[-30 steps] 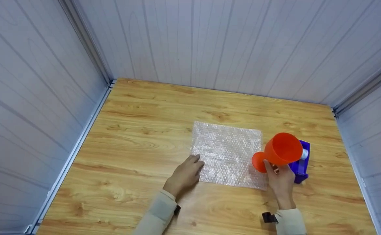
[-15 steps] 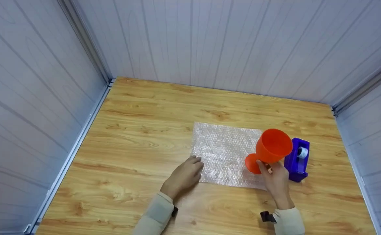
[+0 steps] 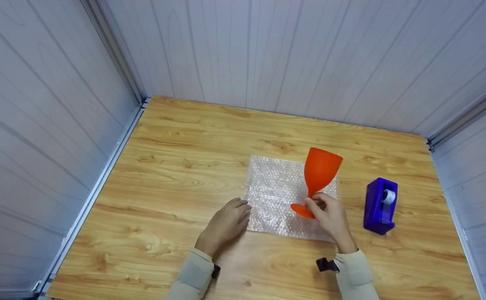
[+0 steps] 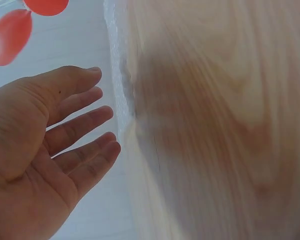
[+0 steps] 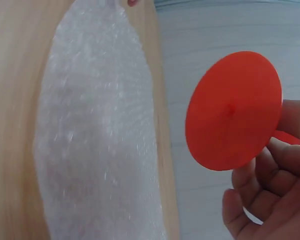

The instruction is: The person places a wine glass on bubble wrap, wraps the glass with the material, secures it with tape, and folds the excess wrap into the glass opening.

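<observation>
An orange-red plastic goblet (image 3: 321,170) is held by its stem in my right hand (image 3: 329,214), its bowl tipped up and to the right. In the right wrist view, the round foot (image 5: 235,112) of the goblet faces the camera, and part of the fingers lies behind it. Below the goblet, a square sheet of bubble wrap (image 3: 272,187) lies flat on the table. My left hand (image 3: 227,221) is at the sheet's left edge; the left wrist view has its fingers (image 4: 80,122) relaxed and apart, holding nothing.
A blue tape dispenser (image 3: 379,208) with a white roll stands on the wooden table (image 3: 176,175) to the right of the bubble wrap. Pale panel walls (image 3: 243,54) rise at the back and on both sides.
My right hand has carried the goblet leftward from near the tape dispenser to over the bubble wrap, turning its bowl from facing the camera to side-on. My left hand has shifted slightly left.
</observation>
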`<state>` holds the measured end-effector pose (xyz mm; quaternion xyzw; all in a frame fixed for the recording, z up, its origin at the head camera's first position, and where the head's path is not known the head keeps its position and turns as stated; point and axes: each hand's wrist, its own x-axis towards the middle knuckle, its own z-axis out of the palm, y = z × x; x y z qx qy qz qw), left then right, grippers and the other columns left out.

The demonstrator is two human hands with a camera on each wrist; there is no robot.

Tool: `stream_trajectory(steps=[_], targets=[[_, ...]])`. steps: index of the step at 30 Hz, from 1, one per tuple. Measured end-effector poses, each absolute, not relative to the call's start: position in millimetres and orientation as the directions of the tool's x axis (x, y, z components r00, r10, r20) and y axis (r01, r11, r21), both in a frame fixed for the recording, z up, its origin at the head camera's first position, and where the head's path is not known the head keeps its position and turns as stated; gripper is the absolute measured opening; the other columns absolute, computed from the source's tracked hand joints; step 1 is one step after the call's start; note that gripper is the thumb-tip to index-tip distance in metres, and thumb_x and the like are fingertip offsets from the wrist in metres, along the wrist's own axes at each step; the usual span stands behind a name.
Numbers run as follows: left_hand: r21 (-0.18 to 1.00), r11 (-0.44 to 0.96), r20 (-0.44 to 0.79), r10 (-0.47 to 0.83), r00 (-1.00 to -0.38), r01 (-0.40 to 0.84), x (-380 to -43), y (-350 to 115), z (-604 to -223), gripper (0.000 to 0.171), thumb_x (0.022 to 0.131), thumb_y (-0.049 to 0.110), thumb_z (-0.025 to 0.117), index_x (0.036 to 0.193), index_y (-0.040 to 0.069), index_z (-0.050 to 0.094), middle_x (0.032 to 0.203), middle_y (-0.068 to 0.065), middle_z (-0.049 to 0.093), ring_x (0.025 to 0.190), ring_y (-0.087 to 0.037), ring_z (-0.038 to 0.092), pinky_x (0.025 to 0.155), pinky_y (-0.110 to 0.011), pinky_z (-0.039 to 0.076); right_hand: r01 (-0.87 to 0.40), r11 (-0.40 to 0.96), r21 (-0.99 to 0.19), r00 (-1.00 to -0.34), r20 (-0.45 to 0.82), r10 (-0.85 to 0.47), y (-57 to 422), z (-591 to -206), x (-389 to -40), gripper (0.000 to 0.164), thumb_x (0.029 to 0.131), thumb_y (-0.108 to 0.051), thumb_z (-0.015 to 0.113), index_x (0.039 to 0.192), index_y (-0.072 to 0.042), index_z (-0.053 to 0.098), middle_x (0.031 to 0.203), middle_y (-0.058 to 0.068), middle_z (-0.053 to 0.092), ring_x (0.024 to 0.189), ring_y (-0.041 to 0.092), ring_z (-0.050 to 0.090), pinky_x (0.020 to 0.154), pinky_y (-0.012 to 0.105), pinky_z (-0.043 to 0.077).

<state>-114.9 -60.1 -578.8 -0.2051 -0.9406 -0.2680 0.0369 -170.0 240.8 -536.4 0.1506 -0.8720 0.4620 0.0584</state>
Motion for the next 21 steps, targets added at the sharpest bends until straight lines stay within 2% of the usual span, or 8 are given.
stream_trajectory(steps=[5, 9, 13, 21], targets=[[0.511, 0.789, 0.138, 0.318, -0.938, 0.342, -112, -69, -578, 0.027, 0.098, 0.013, 0.063, 0.121, -0.001, 0.068, 0.129, -0.018, 0.062, 0.127, -0.036, 0.052, 0.108, -0.045, 0.041, -0.143, 0.467, -0.873, -0.97, 0.031, -0.241, 222, -536, -180, 0.01, 0.092, -0.01, 0.073, 0.086, -0.003, 0.073, 0.076, 0.003, 0.068, 0.066, 0.015, 0.059, 0.057, 0.021, 0.048], [0.519, 0.793, 0.124, 0.298, -0.946, 0.318, -110, -73, -577, 0.028, 0.097, 0.014, 0.064, 0.121, -0.001, 0.068, 0.129, -0.017, 0.063, 0.128, -0.036, 0.052, 0.108, -0.045, 0.04, -0.055, 0.444, -0.895, -0.962, -0.072, -0.264, 205, -540, -185, 0.012, 0.093, -0.012, 0.073, 0.087, -0.001, 0.074, 0.076, 0.004, 0.066, 0.067, 0.015, 0.054, 0.057, 0.022, 0.043], [0.52, 0.791, 0.133, 0.297, -0.945, 0.322, -108, -75, -576, 0.027, 0.098, 0.013, 0.063, 0.12, -0.002, 0.068, 0.128, -0.017, 0.063, 0.126, -0.035, 0.053, 0.107, -0.045, 0.042, -0.038, 0.421, -0.906, -0.953, -0.094, -0.289, 186, -545, -188, 0.013, 0.093, -0.01, 0.072, 0.087, 0.001, 0.073, 0.076, 0.004, 0.065, 0.067, 0.015, 0.052, 0.058, 0.022, 0.041], [0.487, 0.803, 0.177, 0.295, -0.939, 0.344, -106, -79, -577, 0.025, 0.096, 0.011, 0.063, 0.116, -0.002, 0.069, 0.124, -0.017, 0.065, 0.121, -0.034, 0.056, 0.105, -0.044, 0.043, -0.047, 0.422, -0.905, -0.933, -0.111, -0.342, 151, -555, -186, 0.012, 0.092, -0.011, 0.072, 0.084, -0.002, 0.074, 0.074, 0.0, 0.064, 0.069, 0.013, 0.053, 0.062, 0.024, 0.042]])
